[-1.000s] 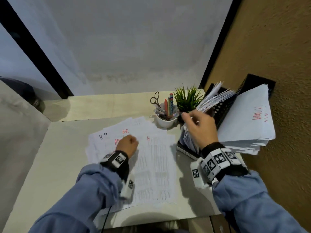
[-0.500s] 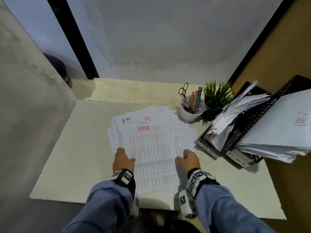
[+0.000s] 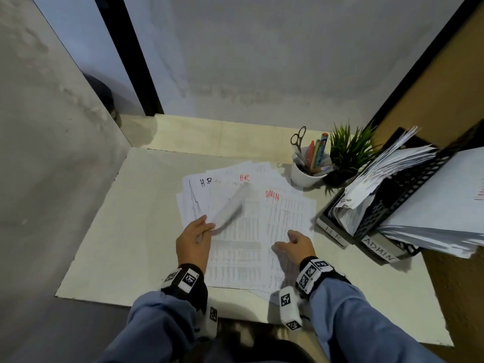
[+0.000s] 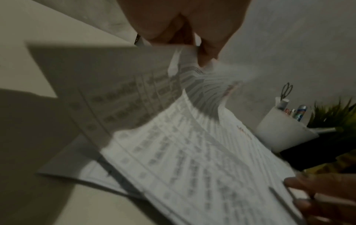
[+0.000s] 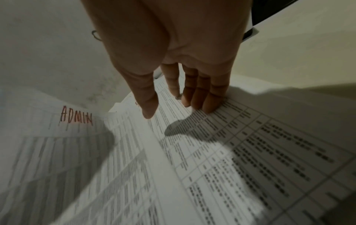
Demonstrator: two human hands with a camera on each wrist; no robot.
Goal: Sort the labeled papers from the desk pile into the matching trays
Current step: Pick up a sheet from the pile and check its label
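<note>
Risky here: left hand (image 3: 193, 241) pinching one edge of a curled sheet (image 3: 230, 210), lifted off the fanned pile (image 3: 248, 231) on the table (image 3: 136, 218). Right hand (image 3: 296, 246) flat on the pile, fingers (image 5: 194, 97) straight and pressing a printed page, nothing held. Sheet's label hidden by the curl in the head view; red "ADMIN" legible in the right wrist view, seemingly on that raised page. Likely slips: a second page clinging beneath and riding along unnoticed; paper creasing or tearing under so narrow a pinch; pile sliding toward the table edge if the pressing hand lifts early. Possible misfiling too, with the HR tray (image 3: 335, 233) and ADMIN tray (image 3: 378, 248) touching side by side, both overstuffed and shedding pages.
</note>
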